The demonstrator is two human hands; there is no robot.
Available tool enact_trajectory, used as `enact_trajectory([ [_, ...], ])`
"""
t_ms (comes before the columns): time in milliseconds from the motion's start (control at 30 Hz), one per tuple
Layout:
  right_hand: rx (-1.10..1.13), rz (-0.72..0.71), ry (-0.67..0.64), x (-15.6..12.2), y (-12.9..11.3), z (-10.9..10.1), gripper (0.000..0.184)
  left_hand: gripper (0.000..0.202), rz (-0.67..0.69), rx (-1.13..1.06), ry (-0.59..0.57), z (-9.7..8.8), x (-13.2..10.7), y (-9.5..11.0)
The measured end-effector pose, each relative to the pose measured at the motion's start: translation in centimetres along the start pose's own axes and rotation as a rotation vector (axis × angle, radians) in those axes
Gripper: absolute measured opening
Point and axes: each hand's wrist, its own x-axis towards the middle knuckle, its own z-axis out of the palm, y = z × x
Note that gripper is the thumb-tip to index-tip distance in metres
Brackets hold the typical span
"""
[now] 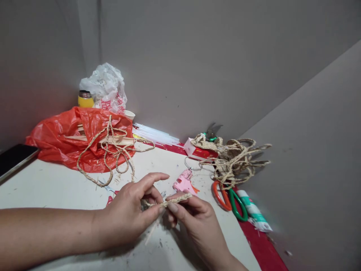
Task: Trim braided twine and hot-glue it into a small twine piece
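A braided straw cord (pixel 178 199) runs between my two hands above the white table. My left hand (pixel 132 210) pinches it between the thumb and the curled fingers, with the index finger stretched out above. My right hand (pixel 199 222) grips the cord close to its short end, thumb on top. Under the hands, a thin pale strip (pixel 151 233) hangs toward the tabletop. Just beyond the fingers lies a pink glue gun (pixel 184 181). More braided cord (pixel 108 150) trails over a red plastic bag at the left.
Behind the left hand sits the red bag (pixel 56 131), with a phone (pixel 17 160) beside it. Clear glue sticks (pixel 156 133) lie at the back. On the right are a cord bundle (pixel 231 162), orange-handled scissors (pixel 221 197), green-handled scissors (pixel 238 207) and a white-green tube (pixel 254 210).
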Motion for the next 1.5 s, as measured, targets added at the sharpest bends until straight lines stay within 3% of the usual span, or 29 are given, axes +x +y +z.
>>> enact_trajectory([
  [133, -0.057, -0.040, -0.008, -0.1, -0.5, 0.0, 0.019, 0.050, -0.002, -0.005, -0.016, 0.2, -0.2, -0.1],
  [233, 0.032, 0.040, -0.001, 0.0, 0.1, -0.2, 0.015, 0.048, 0.010, -0.010, -0.008, 0.1, -0.1, -0.1],
  [367, 0.184, 0.067, 0.049, 0.4, 0.8, -0.5, 0.030, 0.047, 0.017, -0.003, 0.064, -0.3, 0.4, 0.0],
  [667, 0.205, 0.076, 0.073, 0.6, 0.4, -0.8, 0.021, 0.048, -0.039, 0.013, 0.140, -0.9, 1.3, -0.5],
  [833, 0.212, 0.012, 0.050, 0.3, 0.6, -0.9, 0.033, 0.049, -0.023, 0.043, 0.127, -0.8, 1.1, -0.4],
  [1033, 0.253, -0.010, 0.168, 0.7, 0.5, -0.8, 0.046, 0.051, 0.041, 0.111, 0.124, -0.8, 0.9, -0.9],
  [1100, 0.215, -0.026, 0.226, 1.0, 0.3, -0.9, 0.043, 0.052, 0.087, 0.157, 0.130, -0.8, 0.9, -1.3],
  [1200, 0.169, -0.077, 0.302, 1.2, -0.1, -1.3, 0.022, 0.052, 0.190, 0.286, 0.139, -0.9, 0.8, -1.7],
  [1300, -0.057, -0.227, 0.285, 1.0, -0.6, -1.8, 0.041, 0.051, 0.321, 0.446, 0.118, -0.9, 0.7, -2.0],
  [1433, -0.720, -0.635, -0.012, 0.4, -0.5, -2.2, 0.040, 0.050, 0.425, 0.564, 0.072, -0.9, 0.4, -2.3],
  [1500, -0.920, -0.779, -0.124, 0.3, -0.4, -2.1, 0.034, 0.049, 0.443, 0.573, 0.047, -0.8, 0.3, -2.4],
])
